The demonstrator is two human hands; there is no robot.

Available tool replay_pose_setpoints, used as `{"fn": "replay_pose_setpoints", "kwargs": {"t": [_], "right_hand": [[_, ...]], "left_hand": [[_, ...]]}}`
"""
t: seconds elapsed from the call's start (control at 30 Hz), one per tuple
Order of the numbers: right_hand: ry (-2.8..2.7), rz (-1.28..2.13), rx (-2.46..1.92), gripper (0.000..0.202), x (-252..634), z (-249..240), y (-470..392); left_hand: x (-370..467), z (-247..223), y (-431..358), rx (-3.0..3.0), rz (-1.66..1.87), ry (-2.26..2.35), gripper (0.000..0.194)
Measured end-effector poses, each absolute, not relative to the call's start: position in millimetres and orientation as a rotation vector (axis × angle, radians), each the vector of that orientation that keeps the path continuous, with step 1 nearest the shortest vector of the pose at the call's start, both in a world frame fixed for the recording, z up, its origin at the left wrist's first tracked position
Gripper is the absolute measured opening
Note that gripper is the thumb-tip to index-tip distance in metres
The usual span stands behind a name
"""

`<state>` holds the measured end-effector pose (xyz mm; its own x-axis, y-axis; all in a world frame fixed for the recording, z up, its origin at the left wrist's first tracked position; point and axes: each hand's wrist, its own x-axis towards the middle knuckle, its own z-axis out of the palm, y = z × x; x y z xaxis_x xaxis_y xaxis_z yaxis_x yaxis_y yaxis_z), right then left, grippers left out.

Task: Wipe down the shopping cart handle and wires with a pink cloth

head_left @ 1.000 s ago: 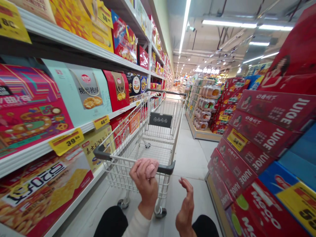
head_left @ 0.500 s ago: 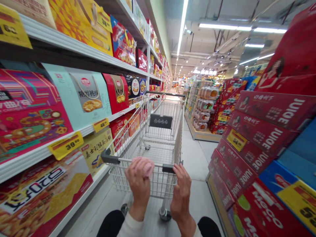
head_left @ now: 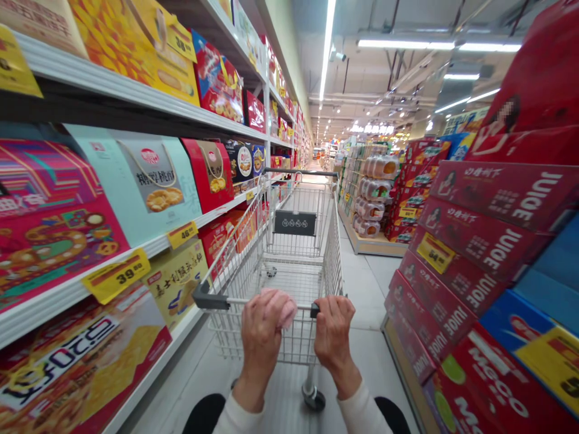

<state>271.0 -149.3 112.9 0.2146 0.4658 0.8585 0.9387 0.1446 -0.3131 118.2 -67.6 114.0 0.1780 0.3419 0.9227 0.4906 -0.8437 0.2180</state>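
I'm keeping both hands apart on the cart's near end. My left hand is closing around a pink cloth and pressing on the near bar; the bunched cloth is bulging out past the fingers toward my right. My right hand is gripping the bar's right end, fingers curling over a dark corner piece. A matching left corner piece is sitting well off my left hand. White sleeves are covering both wrists, dark-clad knees showing behind.

The shopping cart is standing straight ahead, pointing down the aisle. A black panel is hanging at its far end, and a caster wheel is resting on the pale floor below my right hand.

Left side: white shelves are holding gift boxes, a mint-green box and a pink patterned box among them; a yellow price tag is hanging off the edge. Right side: dark red cartons are leaning into view, stacked. Farther along, packed bottles are standing on a low platform. Strip lights are running overhead.
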Motion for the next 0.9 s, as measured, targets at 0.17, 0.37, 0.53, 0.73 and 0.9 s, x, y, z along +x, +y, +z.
{"fn": "replay_pose_setpoints", "kwargs": {"t": [0.17, 0.37, 0.53, 0.73, 0.9], "right_hand": [[-1.385, -0.569, -1.483, 0.036, 282.5, 113.0, -154.6], [-1.373, -0.574, -1.488, 0.034, 284.3, 111.4, -154.5], [-1.370, -0.580, -1.491, 0.033, 285.2, 112.5, -155.6], [-1.402, -0.600, -1.492, 0.031, 296.9, 112.2, -161.8], [-1.403, -0.606, -1.494, 0.031, 303.0, 111.7, -165.3]], "left_hand": [[65.6, 127.5, -43.3, -2.253, -1.684, -0.969, 0.041], [89.6, 131.7, -71.6, -2.305, -1.578, -0.969, 0.045], [135.6, 127.3, -101.1, -2.369, -1.534, -0.797, 0.043], [85.7, 138.5, -73.8, -2.186, -1.495, -1.042, 0.044], [85.3, 138.0, -82.2, -2.203, -1.506, -1.076, 0.043]]}}
